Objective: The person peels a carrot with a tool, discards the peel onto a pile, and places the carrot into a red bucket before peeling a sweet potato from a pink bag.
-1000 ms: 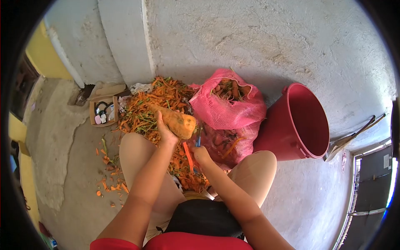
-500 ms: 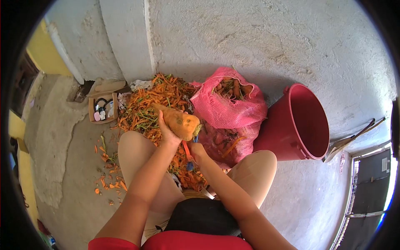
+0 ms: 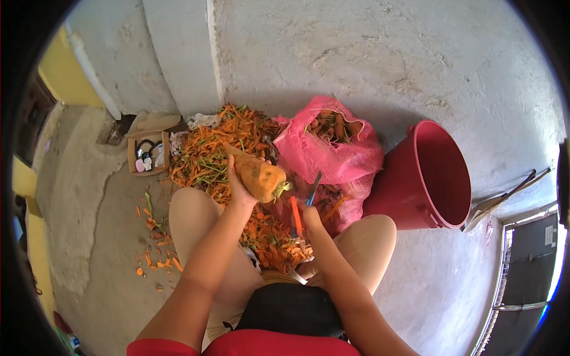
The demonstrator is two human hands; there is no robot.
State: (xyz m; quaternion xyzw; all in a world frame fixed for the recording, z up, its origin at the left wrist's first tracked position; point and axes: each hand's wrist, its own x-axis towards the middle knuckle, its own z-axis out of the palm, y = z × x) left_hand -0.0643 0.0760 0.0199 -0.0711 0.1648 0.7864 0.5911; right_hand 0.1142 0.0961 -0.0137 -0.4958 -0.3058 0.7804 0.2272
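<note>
My left hand point(image 3: 239, 185) is closed around a large, thick carrot point(image 3: 261, 178). Its tapered tip points up and left, and green stem stubs show at the wide end. Just right of that end, my right hand point(image 3: 310, 218) grips a small knife point(image 3: 314, 188), blade upward. A narrow red-orange tool point(image 3: 295, 215), with a dark blue part lower down, also sticks out of this hand; its kind I cannot make out. Beneath both hands lies a heap of carrot peelings point(image 3: 208, 157) with green stems, spreading between my knees.
A pink mesh sack point(image 3: 320, 157) of carrots stands beyond my right hand, beside a tilted red bin point(image 3: 389, 184). To the left sits an open cardboard box point(image 3: 132, 157) with small items. Loose carrot scraps point(image 3: 157, 258) lie on the floor. A grey wall point(image 3: 356, 53) rises behind.
My right hand has moved right, away from the carrot's stem end, and the knife blade now shows pointing up. The left hand and the carrot have barely moved.
</note>
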